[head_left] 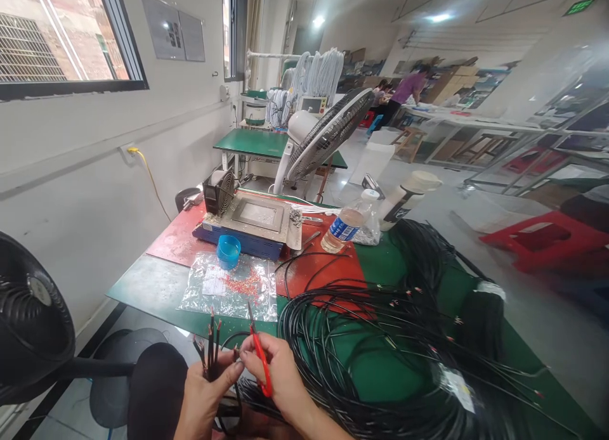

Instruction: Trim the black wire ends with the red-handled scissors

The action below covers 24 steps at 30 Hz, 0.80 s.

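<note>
Here you are at the bench: your L hand (207, 384) is closed round a bunch of black cables (210, 348), stripped ends up, just above the table's near edge. Your R hand (280, 367) grips red-handled scissors (264, 367), blades up, fingers meeting your L thumb at 1 cable end. Beyond, a clear plastic bag (194, 291) lies flat w/ orange-red bits (243, 283); in or on it, can't tell. Blue cup (229, 255) sits at its far edge, contents unclear. Behind that, the solder pot (280, 246) shows a dull silvery surface in its rect. well. To the R, your blue-label bottle (343, 227) is part-full of pale liquid, nr a white flask (402, 202).
</note>
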Available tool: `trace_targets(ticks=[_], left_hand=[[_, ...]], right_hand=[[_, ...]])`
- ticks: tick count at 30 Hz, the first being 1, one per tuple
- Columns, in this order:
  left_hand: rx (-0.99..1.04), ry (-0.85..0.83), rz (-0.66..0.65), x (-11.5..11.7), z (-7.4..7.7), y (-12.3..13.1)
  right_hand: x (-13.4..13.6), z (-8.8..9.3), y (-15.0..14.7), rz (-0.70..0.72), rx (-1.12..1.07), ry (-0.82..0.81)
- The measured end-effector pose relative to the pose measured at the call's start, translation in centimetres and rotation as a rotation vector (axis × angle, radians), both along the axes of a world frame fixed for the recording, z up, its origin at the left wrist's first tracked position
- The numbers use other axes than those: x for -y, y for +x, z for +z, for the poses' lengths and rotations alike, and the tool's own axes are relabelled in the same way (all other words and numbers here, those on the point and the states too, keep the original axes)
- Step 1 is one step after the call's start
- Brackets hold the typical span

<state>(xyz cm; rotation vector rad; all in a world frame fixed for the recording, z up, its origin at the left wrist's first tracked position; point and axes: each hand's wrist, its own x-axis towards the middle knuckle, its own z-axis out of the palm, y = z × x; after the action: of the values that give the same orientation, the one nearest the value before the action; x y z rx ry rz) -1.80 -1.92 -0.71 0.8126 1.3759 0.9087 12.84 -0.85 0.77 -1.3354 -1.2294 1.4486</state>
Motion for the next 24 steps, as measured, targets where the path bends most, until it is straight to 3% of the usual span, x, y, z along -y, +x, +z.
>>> trace_targets(ticks=[4,8,11,17,24], left_hand=[[0.092,-0.076,0.101,0.1,-0.6,-0.1],[0.203,-0.135,0.313,0.1,-0.5,-0.1],[0.275,-0.154,0.386,0.2,0.5,0.2],[0.417,-0.183,0.371,0.4,2.4,0.9],[0.505,-0.166,0.334,0.6,2.0,0.9]], right_hand=[[0.2,0.2,0.3,0.022,0.172,0.182],[0.7,-0.8,0.3,0.009,0.122,0.067],[1.3,-1.8,-0.1,0.064,0.036,-0.040],[2.2,-1.9,-1.4,0.134,-0.301,-0.194],[2.4,-2.3,-1.8,0.074,-0.448,-0.213]])
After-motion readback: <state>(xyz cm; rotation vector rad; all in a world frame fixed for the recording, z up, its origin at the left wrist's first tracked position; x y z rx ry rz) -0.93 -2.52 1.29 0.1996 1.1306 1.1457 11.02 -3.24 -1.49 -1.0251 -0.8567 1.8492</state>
